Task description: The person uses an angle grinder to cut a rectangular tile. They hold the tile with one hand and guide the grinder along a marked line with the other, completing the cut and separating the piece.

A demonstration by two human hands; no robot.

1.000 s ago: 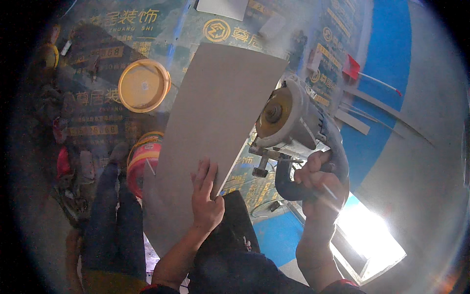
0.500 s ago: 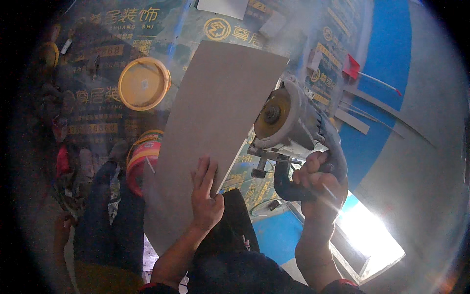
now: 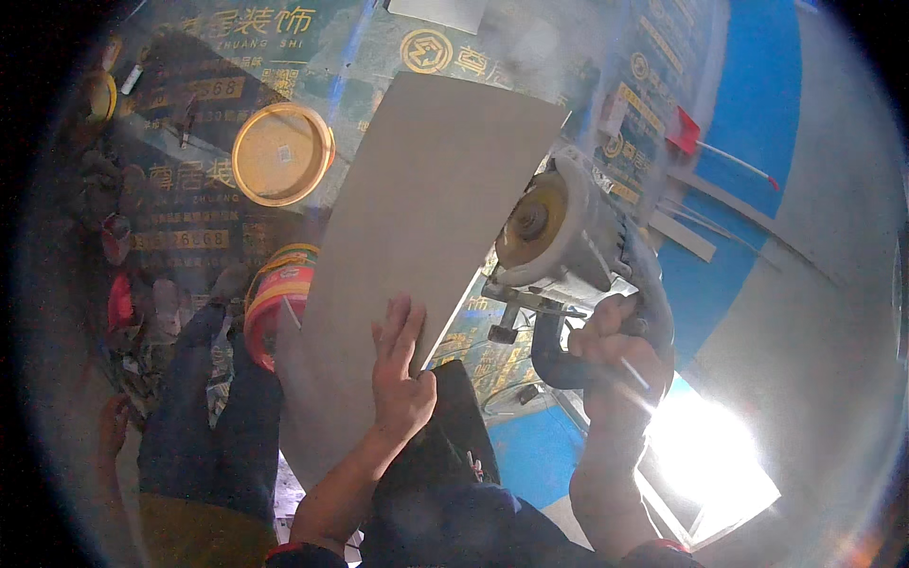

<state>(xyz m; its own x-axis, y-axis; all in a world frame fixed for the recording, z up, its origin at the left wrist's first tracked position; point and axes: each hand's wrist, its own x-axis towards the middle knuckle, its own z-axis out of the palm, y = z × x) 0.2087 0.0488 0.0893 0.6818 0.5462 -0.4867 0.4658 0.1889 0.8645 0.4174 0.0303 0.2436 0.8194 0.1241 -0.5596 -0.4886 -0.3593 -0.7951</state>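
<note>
Power saw (image 3: 579,227) in right grip (image 3: 617,343)

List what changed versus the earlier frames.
At far left, the co-worker's hand moved up and slightly left in the picture. The whole view shifted slightly. Nothing was newly gripped or let go. Unchanged: the left hand resting on the grey panel, the right hand keeping its grip on the angle grinder.

"Any lettering?"
"Gold characters (image 3: 275,21) and numbers (image 3: 194,239) on the dark green sheet (image 3: 355,106), left of the board (image 3: 426,199)."
"Anything else?"
"Round gold emblem (image 3: 425,51) beyond the board; more gold print (image 3: 632,97) to its right."
</note>
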